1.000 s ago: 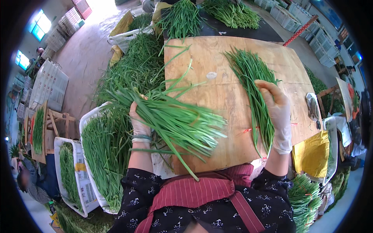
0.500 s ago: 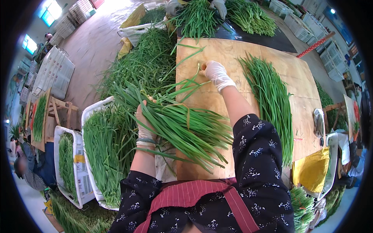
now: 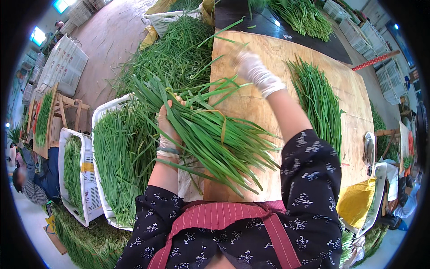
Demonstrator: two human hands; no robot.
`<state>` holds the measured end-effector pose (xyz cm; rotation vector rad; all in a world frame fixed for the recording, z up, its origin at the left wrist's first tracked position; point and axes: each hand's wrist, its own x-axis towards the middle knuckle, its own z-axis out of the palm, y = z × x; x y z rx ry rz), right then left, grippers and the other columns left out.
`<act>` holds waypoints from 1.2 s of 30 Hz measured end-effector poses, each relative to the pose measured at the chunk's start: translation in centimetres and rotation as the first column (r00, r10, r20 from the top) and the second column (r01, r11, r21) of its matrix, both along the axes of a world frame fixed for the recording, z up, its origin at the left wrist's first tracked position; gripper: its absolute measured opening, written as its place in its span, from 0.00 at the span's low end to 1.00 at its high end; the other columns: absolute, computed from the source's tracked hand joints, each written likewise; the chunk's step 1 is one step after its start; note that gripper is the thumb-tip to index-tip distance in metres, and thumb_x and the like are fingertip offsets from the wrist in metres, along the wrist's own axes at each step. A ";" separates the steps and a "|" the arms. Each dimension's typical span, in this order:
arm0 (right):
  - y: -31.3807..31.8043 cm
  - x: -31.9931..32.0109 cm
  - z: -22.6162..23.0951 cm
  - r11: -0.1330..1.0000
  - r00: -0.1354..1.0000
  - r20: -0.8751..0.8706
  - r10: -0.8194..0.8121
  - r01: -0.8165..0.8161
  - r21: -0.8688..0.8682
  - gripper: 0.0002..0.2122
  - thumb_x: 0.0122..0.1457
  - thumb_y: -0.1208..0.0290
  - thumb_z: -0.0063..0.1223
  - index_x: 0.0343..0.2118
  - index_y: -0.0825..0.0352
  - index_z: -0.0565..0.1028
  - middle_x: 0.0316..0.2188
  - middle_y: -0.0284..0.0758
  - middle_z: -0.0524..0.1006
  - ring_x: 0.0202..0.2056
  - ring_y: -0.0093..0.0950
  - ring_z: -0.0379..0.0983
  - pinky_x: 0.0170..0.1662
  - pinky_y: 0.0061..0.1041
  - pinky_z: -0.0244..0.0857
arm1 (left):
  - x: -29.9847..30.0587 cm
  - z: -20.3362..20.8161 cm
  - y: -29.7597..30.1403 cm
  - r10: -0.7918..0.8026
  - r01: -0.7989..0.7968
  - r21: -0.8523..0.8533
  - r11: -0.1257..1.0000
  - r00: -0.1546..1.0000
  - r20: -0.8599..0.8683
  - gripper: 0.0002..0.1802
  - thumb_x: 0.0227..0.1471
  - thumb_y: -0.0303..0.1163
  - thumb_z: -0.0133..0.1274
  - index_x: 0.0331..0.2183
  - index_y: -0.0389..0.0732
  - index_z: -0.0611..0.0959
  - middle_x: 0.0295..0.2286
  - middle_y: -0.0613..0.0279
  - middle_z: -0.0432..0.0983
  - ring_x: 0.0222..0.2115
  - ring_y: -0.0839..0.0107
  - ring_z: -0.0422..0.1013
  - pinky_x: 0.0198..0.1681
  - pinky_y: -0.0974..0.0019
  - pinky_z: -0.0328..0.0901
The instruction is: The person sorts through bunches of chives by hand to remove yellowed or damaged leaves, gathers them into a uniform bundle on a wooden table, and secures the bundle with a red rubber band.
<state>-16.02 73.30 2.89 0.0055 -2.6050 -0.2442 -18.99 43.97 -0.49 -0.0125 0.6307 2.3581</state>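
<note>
My left hand, in a thin pale glove, is closed around a thick bunch of garlic chives. The bunch slants over the near left edge of a wooden board, its pale stem ends toward the lower right. A yellowish strand lies across its middle. Beyond the bunch, above the far part of the board, my gloved right hand is stretched out. Motion smears its fingers, so whether they hold anything is unclear. Right of my right arm, a second pile of chives lies on the board.
Loose greens form a large heap left of the board. White crates filled with chives stand at the left. A black surface bearing more greens adjoins the board's far edge. Yellow cloth hangs at the right front corner.
My right hand has moved farther away and is now blurred; earlier it pinched a thin stalk. My left hand still grips the bunch. The whole view has shifted slightly.
</note>
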 end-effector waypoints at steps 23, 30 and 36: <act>-11.3 26.1 1.6 0.148 0.920 0.313 -0.238 0.353 -0.924 0.41 0.40 0.62 0.63 0.55 0.75 0.52 0.40 0.54 0.70 0.42 0.38 0.70 0.45 0.29 0.63 | -3.8 2.8 16.7 -0.857 -0.232 -0.888 0.396 0.253 -0.448 0.44 0.47 0.55 0.47 0.55 0.35 0.56 0.51 0.43 0.59 0.53 0.57 0.57 0.55 0.63 0.52; -11.6 25.7 2.6 0.409 0.816 0.466 -0.342 0.576 -0.708 0.46 0.37 0.52 0.63 0.53 0.79 0.54 0.40 0.58 0.69 0.41 0.46 0.69 0.44 0.34 0.64 | -3.4 11.1 13.1 -0.918 -0.837 -0.546 0.031 -0.239 0.315 0.13 0.45 0.32 0.49 0.32 0.37 0.81 0.33 0.50 0.76 0.36 0.56 0.72 0.38 0.59 0.67; -12.1 25.1 4.0 0.320 0.826 0.487 -0.285 0.561 -0.764 0.48 0.36 0.53 0.64 0.54 0.79 0.50 0.36 0.57 0.72 0.38 0.46 0.71 0.42 0.34 0.65 | -0.9 12.5 5.8 -0.801 -0.366 -0.877 -0.313 -0.395 0.451 0.15 0.43 0.35 0.55 0.36 0.41 0.81 0.25 0.63 0.77 0.22 0.76 0.71 0.25 0.72 0.67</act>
